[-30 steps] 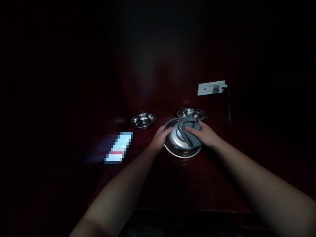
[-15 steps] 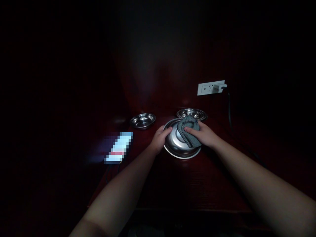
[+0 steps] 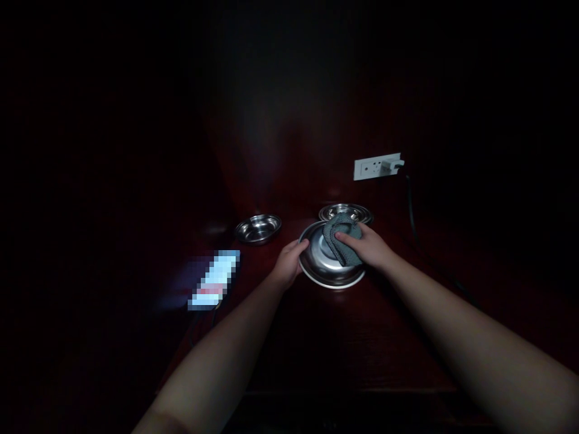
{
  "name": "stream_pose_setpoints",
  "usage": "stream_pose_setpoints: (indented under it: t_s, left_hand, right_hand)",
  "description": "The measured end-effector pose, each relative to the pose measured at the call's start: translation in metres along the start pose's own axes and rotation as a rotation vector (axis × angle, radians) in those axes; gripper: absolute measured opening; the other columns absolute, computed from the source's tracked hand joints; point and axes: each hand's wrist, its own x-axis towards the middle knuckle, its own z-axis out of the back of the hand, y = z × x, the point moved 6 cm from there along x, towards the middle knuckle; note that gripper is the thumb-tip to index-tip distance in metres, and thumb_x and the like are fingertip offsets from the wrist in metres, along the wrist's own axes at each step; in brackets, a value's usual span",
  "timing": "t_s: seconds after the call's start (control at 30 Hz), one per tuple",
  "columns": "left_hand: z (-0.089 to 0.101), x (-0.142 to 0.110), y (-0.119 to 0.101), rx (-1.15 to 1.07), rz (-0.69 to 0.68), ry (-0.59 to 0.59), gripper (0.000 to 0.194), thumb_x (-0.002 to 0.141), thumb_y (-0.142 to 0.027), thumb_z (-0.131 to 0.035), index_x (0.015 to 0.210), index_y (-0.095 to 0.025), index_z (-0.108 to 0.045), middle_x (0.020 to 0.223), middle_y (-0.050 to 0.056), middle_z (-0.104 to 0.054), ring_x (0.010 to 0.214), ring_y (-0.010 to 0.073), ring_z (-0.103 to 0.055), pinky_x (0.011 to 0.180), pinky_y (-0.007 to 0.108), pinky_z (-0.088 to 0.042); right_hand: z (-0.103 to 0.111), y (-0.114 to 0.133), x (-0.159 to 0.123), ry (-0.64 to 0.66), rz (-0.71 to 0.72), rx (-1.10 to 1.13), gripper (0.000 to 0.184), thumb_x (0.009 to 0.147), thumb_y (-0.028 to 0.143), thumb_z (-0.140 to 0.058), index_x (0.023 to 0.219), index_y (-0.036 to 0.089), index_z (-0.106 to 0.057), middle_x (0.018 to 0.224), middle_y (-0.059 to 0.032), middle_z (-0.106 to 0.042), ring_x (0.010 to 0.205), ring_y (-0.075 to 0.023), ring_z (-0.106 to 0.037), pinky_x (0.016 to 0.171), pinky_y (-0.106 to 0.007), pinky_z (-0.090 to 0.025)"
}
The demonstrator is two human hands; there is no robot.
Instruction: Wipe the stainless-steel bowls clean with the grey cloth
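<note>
A shiny steel bowl (image 3: 332, 274) is tilted above the dark red table, its inside facing me. My left hand (image 3: 288, 264) grips its left rim, thumb on the inner edge and fingers behind. In my right hand (image 3: 368, 244) is a folded grey-green cloth (image 3: 341, 241), pressed against the bowl's upper right side with the thumb on top. The cloth covers part of the bowl's inside and rim. The fingers of my right hand are partly hidden behind the cloth and the bowl.
Another steel bowl (image 3: 257, 229) stands at the back left. Steel dishes (image 3: 346, 211), apparently stacked, sit behind the held bowl. A lit, blurred-out screen (image 3: 215, 280) lies at the left edge. A wall socket (image 3: 376, 166) has a plug and a dark cable (image 3: 411, 205) running down on the right.
My left thumb has slid slightly outward on the rim. The cloth stays at the bowl's upper right. The whole view has shifted a little, with the background lower and farther left.
</note>
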Motion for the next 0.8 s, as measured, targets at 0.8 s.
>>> stream_pose_setpoints:
  t_s: [0.8]
  left_hand:
    - [0.005, 0.004, 0.011, 0.103, 0.033, -0.100, 0.041, 0.067, -0.037, -0.069, 0.101, -0.019, -0.054, 0.086, 0.005, -0.065, 0.069, 0.0165, -0.063, 0.059, 0.030, -0.052]
  right_hand:
    - [0.000, -0.012, 0.001, -0.018, -0.011, -0.046, 0.063, 0.065, 0.059, -0.064, 0.115, 0.023, -0.050, 0.109, -0.0081, -0.065, 0.097, -0.0238, -0.062, 0.091, -0.044, -0.045]
